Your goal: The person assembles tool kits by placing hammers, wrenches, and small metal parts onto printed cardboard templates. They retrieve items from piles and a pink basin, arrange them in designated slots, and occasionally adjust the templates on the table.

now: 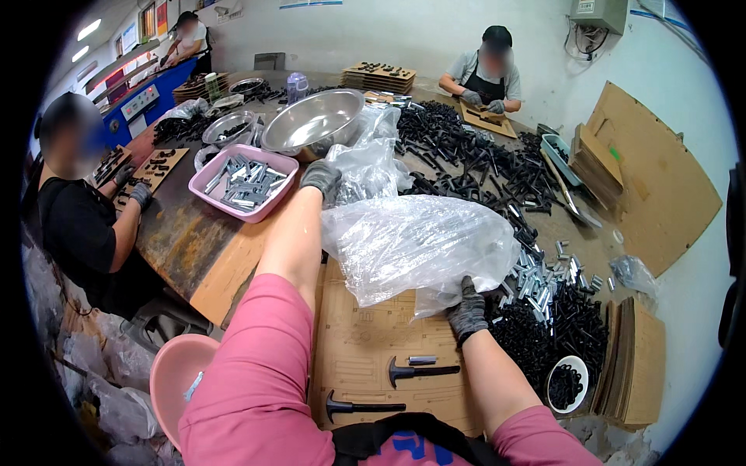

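A large clear plastic bag (420,245) is stretched out in front of me over the cardboard sheet. My right hand (468,314), in a grey glove, grips its near right edge. Further off, beside the metal bowl (315,124), my gloved left hand (321,179) is closed on crumpled plastic of the bag at its far left; the fingertips are partly hidden. On the cardboard sheet (365,334) below the bag lie two black T-shaped metal pieces (423,371) and a short silver tube (422,359).
A pink basin (242,208) of silver tubes stands left of my arm. Black metal parts (466,147) heap across the table, with loose silver tubes (544,283) at right. A white bowl (581,373) holds black rings. Co-workers sit at left (78,210) and across (486,74).
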